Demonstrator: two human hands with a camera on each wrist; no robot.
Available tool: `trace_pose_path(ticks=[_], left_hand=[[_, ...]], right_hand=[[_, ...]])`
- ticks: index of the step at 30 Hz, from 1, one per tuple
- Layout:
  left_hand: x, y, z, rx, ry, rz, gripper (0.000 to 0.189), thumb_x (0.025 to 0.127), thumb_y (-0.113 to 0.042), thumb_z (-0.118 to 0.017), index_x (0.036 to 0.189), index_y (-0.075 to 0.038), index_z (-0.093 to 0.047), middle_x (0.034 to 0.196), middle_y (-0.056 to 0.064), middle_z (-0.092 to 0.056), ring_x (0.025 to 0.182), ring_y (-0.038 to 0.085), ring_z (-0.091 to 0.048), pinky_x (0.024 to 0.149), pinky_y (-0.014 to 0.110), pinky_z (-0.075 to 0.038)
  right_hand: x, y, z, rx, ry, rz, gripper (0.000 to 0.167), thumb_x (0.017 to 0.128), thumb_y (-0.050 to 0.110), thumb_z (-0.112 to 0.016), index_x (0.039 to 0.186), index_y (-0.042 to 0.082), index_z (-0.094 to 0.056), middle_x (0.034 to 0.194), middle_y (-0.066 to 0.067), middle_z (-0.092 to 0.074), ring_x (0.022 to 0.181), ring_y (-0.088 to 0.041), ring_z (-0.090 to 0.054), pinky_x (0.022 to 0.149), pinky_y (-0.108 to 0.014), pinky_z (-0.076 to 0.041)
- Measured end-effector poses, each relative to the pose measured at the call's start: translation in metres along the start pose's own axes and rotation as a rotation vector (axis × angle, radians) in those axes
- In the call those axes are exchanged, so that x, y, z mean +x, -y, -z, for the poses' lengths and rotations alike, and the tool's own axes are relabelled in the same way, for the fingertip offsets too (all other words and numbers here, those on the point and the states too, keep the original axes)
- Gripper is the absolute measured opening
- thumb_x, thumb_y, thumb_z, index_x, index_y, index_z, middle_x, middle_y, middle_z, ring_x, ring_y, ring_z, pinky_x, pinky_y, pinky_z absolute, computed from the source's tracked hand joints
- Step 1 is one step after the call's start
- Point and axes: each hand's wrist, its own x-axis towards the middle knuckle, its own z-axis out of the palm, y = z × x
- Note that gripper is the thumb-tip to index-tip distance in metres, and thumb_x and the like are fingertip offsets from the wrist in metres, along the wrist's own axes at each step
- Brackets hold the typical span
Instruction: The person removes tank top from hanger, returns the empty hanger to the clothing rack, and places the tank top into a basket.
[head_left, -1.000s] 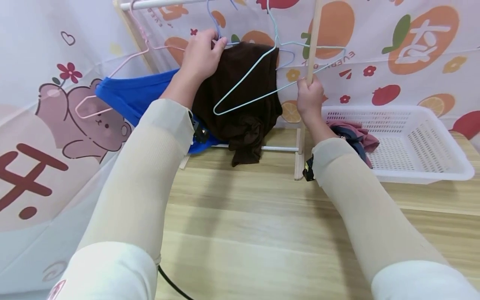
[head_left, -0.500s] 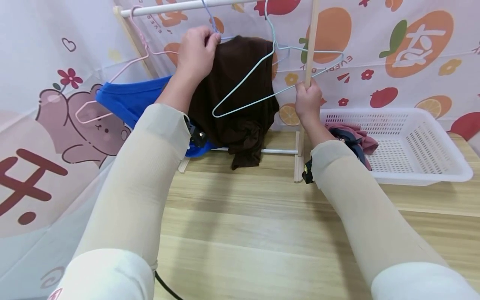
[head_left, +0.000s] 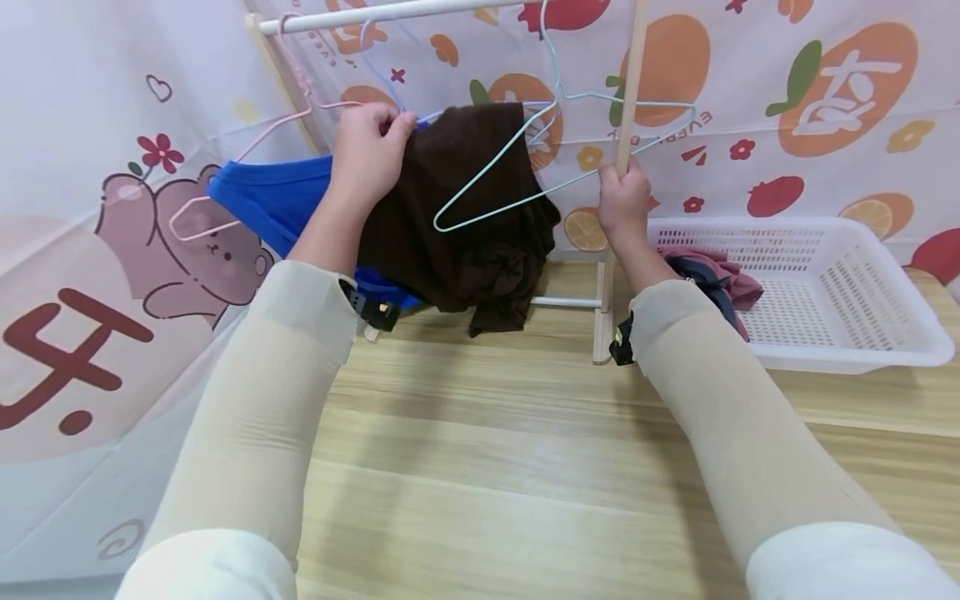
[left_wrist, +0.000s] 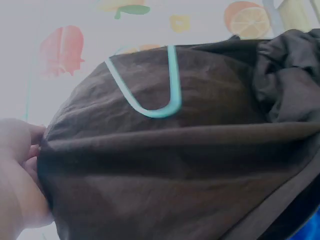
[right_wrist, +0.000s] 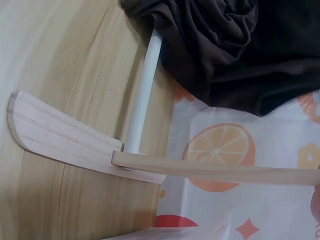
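Observation:
My left hand [head_left: 371, 154] pinches a lavender hanger [head_left: 386, 82] near its neck, at the top edge of the dark brown garment [head_left: 457, 192] draped on it. The hanger's hook is up at the white rail and leans left. In the left wrist view the fingers touch the edge of the brown cloth [left_wrist: 150, 195]. My right hand [head_left: 625, 200] grips the rack's wooden post [head_left: 633, 92]. A mint-green hanger [head_left: 495, 218] hangs bare in front of the brown garment. Behind my left forearm, a blue garment [head_left: 273, 187] hangs on a pink hanger [head_left: 273, 125].
The white rail [head_left: 420, 10] runs across the top of the rack. A wooden foot [right_wrist: 65, 132] and a lower bar [right_wrist: 145, 95] brace it on the wood-grain table [head_left: 450, 467]. At right stands a white basket [head_left: 847, 358] with dark and pink cloth [head_left: 723, 279].
My left hand has moved left and down, bringing the lavender hanger and brown garment closer to the blue garment. The right hand keeps its grip on the post.

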Motion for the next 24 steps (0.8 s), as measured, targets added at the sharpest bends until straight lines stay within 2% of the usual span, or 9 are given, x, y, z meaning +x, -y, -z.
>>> trace_pose_path(ticks=[3, 6, 12, 14, 17, 21, 24], left_hand=[[-0.014, 0.018, -0.001, -0.116, 0.058, 0.099, 0.035, 0.099, -0.038, -0.056, 0.086, -0.008, -0.066, 0.074, -0.001, -0.052, 0.077, 0.012, -0.047, 0.066, 0.026, -0.038], [-0.029, 0.034, -0.002, -0.248, 0.126, 0.212, 0.033, 0.096, -0.039, -0.061, 0.095, -0.008, -0.072, 0.077, -0.004, -0.058, 0.079, 0.011, -0.05, 0.066, 0.025, -0.042], [-0.059, 0.056, -0.012, -0.496, 0.332, 0.356, 0.032, 0.095, -0.037, -0.064, 0.102, -0.008, -0.074, 0.075, -0.004, -0.067, 0.07, 0.01, -0.064, 0.064, 0.023, -0.053], [-0.067, 0.061, -0.016, -0.558, 0.387, 0.384, 0.03, 0.095, -0.033, -0.064, 0.106, -0.005, -0.072, 0.078, -0.004, -0.069, 0.07, 0.01, -0.067, 0.064, 0.024, -0.056], [-0.08, 0.07, -0.021, -0.608, 0.431, 0.414, 0.031, 0.097, -0.025, -0.063, 0.116, -0.002, -0.067, 0.087, -0.003, -0.071, 0.075, 0.01, -0.069, 0.066, 0.026, -0.058], [-0.098, 0.083, -0.022, -0.665, 0.44, 0.424, 0.031, 0.098, -0.018, -0.062, 0.123, 0.001, -0.064, 0.092, -0.003, -0.071, 0.076, 0.01, -0.067, 0.065, 0.029, -0.059], [-0.115, 0.092, -0.02, -0.691, 0.441, 0.42, 0.023, 0.096, -0.016, -0.063, 0.115, -0.003, -0.067, 0.091, -0.004, -0.069, 0.074, 0.01, -0.064, 0.063, 0.029, -0.058]], right_hand=[[0.0, 0.002, 0.002, -0.011, -0.005, 0.008, 0.017, 0.101, 0.024, -0.048, 0.084, 0.019, -0.048, 0.064, 0.003, -0.043, 0.044, -0.007, -0.031, 0.039, -0.021, -0.026], [0.0, 0.004, 0.005, -0.022, 0.0, 0.009, 0.018, 0.1, 0.025, -0.048, 0.083, 0.019, -0.048, 0.063, 0.003, -0.044, 0.044, -0.007, -0.033, 0.04, -0.022, -0.027], [-0.003, 0.004, 0.015, -0.005, 0.027, -0.036, 0.019, 0.102, 0.029, -0.048, 0.086, 0.019, -0.046, 0.064, 0.004, -0.043, 0.045, -0.008, -0.035, 0.04, -0.022, -0.028], [-0.004, 0.004, 0.017, 0.006, 0.03, -0.036, 0.019, 0.102, 0.029, -0.048, 0.086, 0.019, -0.045, 0.063, 0.004, -0.042, 0.045, -0.007, -0.036, 0.04, -0.021, -0.028], [-0.005, 0.003, 0.018, 0.013, 0.04, -0.045, 0.019, 0.102, 0.029, -0.049, 0.086, 0.018, -0.045, 0.06, 0.005, -0.041, 0.045, -0.006, -0.036, 0.04, -0.021, -0.029], [-0.006, 0.009, 0.016, 0.028, 0.077, -0.084, 0.017, 0.101, 0.03, -0.051, 0.088, 0.019, -0.047, 0.058, 0.006, -0.044, 0.045, -0.006, -0.041, 0.041, -0.02, -0.034], [-0.008, 0.016, 0.012, -0.007, 0.134, -0.108, 0.021, 0.099, 0.036, -0.056, 0.088, 0.019, -0.049, 0.06, 0.005, -0.049, 0.052, -0.007, -0.049, 0.05, -0.02, -0.04]])
